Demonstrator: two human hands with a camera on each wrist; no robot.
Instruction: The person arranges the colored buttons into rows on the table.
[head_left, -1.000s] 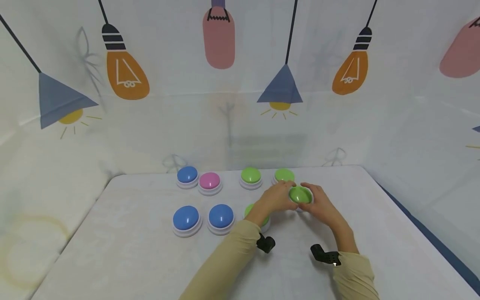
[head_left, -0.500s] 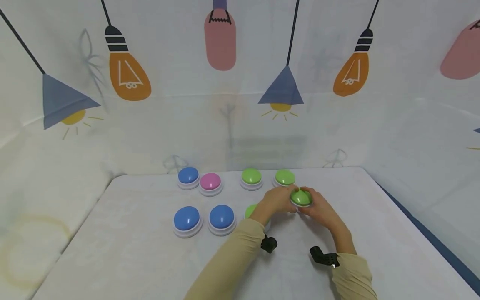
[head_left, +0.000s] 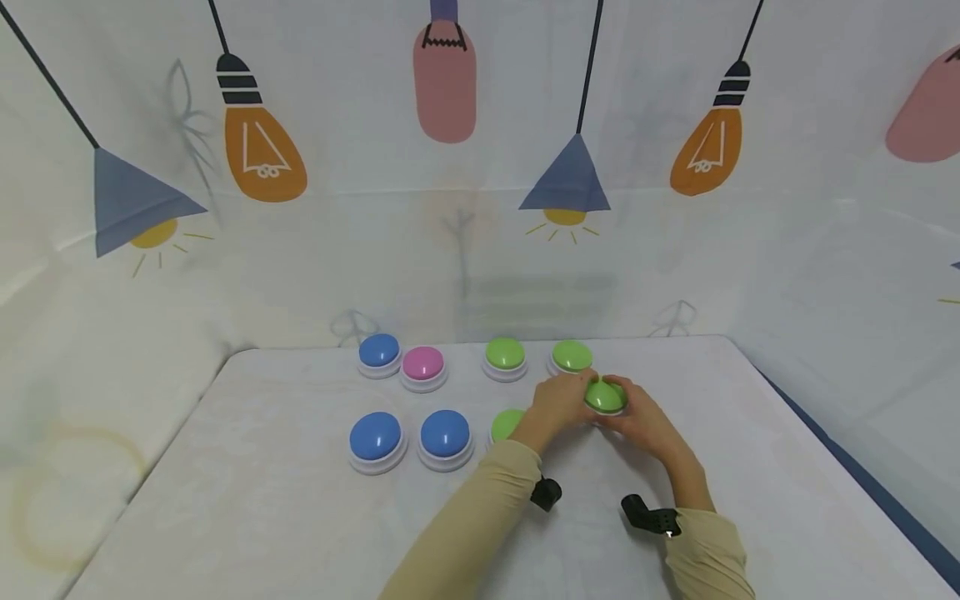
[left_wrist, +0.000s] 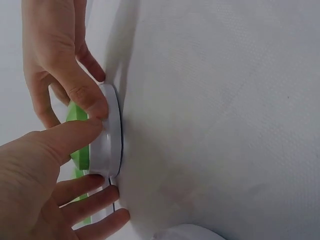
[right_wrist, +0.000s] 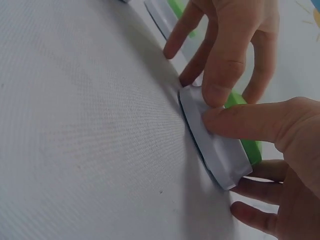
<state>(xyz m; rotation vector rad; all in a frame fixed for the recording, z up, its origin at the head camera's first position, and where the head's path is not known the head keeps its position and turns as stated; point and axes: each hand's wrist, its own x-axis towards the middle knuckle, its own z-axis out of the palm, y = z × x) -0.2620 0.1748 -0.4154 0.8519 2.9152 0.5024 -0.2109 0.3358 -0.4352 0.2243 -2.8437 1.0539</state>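
Observation:
A green push button (head_left: 606, 397) with a white round base sits at the right of the group in the head view. My left hand (head_left: 557, 408) grips its left side and my right hand (head_left: 648, 423) its right side. In the left wrist view, both thumbs press on the white base (left_wrist: 106, 150) close together, with other fingers around the rim. The right wrist view shows the base (right_wrist: 215, 150) standing on or just above the cloth; I cannot tell which. Behind it stands another green button (head_left: 572, 356), close to my left fingers. My left forearm partly hides a third green button (head_left: 505, 425).
Two blue buttons (head_left: 375, 437) stand in the front row at left. Farther back are a blue button (head_left: 378, 351), a pink button (head_left: 423, 363) and a green button (head_left: 505, 354). A white cloth (head_left: 285, 517) covers the table, with a printed curtain (head_left: 360, 250) behind.
The held green button has gone from tilted toward me to more level. Both hands keep their grip and barely shift. The other buttons stay in place; the head view drifts slightly.

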